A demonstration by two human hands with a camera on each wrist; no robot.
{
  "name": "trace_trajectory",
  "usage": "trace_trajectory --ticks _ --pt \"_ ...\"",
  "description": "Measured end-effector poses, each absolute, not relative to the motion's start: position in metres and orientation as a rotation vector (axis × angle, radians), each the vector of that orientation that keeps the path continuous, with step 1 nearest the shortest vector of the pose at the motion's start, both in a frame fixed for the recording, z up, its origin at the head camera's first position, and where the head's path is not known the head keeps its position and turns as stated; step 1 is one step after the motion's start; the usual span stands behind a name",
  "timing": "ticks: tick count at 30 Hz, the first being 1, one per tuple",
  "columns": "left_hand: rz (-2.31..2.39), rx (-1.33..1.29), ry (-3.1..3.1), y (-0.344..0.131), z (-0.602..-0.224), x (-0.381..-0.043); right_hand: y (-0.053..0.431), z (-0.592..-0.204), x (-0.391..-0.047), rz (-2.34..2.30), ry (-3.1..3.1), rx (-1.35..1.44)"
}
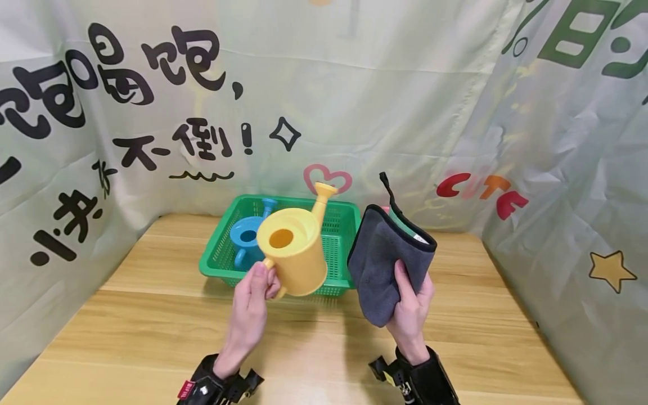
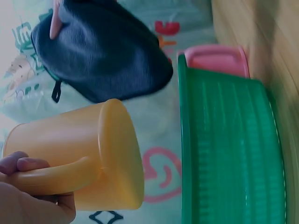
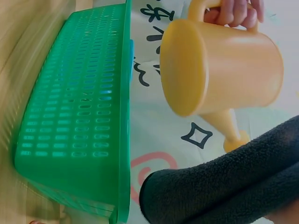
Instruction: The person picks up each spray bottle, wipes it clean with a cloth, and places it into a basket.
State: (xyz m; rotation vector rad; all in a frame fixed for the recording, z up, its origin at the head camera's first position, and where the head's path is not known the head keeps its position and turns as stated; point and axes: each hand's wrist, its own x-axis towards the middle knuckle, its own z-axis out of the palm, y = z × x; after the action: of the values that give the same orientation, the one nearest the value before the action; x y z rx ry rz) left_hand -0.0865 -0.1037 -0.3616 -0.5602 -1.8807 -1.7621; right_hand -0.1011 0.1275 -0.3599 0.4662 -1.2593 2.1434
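Observation:
A yellow watering can (image 1: pixel 304 264) is held up in front of the basket by my left hand (image 1: pixel 255 292), whose fingers curl round its handle. Its spout points up and away to the right. My right hand (image 1: pixel 412 304) grips a dark grey cloth (image 1: pixel 382 264) with black edging, a hanging loop and a green inner side; the thumb lies across its front. In the left wrist view the can (image 2: pixel 70 149) and the cloth (image 2: pixel 107 56) are apart. Part of the right hand is hidden behind the cloth.
A green plastic basket (image 1: pixel 212 261) stands on the wooden table (image 1: pixel 167 326) behind the can, holding a blue watering can (image 1: pixel 248 233). Something pink (image 2: pixel 219 60) sits beside the basket, mostly hidden from the head view. Printed fabric (image 1: pixel 405 112) hangs round the table.

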Motion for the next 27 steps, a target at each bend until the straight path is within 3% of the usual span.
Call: trace_trajectory --ticks 15,27 --pt "-1.855 -0.760 -1.953 -0.072 -0.358 -0.079 0.123 -0.367 -0.104 2.107 -1.245 0.660" --pt "-1.819 -0.872 -1.973 -0.063 -0.353 -0.075 0.123 -0.366 -0.105 2.238 -1.492 0.621"
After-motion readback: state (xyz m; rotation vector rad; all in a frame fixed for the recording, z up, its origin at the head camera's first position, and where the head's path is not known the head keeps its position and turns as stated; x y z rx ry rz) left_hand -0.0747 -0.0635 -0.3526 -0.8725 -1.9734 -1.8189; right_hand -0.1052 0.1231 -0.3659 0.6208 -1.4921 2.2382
